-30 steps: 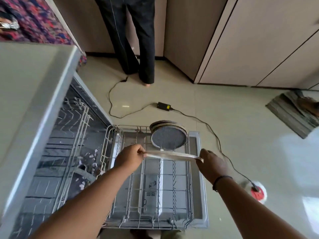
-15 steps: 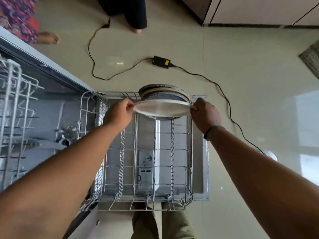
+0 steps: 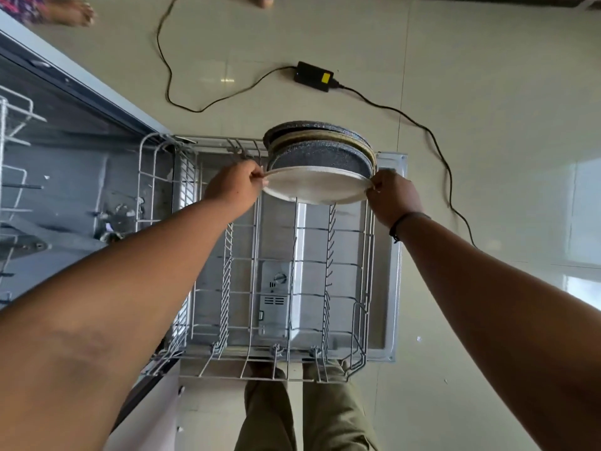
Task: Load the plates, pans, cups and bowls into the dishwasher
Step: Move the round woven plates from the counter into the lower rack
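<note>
Looking down from the head camera, I start at nine o'clock, where the open dishwasher (image 3: 65, 177) shows its dark tub and a bit of upper wire shelf at the far left edge. At eleven o'clock a bare foot (image 3: 73, 14) of another person rests on the tiled floor (image 3: 487, 92). A black cable (image 3: 182, 104) loops across the tiles at twelve o'clock to a power adapter (image 3: 313, 76) with a yellow label, then trails off toward three o'clock.

In the centre the lower rack (image 3: 279, 288) is pulled out over the open door (image 3: 388, 255), its rows of tines mostly bare. At its far end, about twelve o'clock from centre, a few dark speckled plates (image 3: 320, 154) stand on edge close together, filling the last slots.

My left hand (image 3: 235, 187) is clenched on the left rim of a white plate (image 3: 317, 187), fingers pinching the edge. The plate sits tilted just in front of the dark plates, its lower edge among the tines; I cannot tell whether it touches the nearest one. My right hand (image 3: 393, 196), a dark band at the wrist, grips the opposite rim at about two o'clock from centre. Both forearms reach over the rack, the left covering part of its near left corner. At six o'clock my olive trouser legs (image 3: 309, 411) show under the rack's near edge.
</note>
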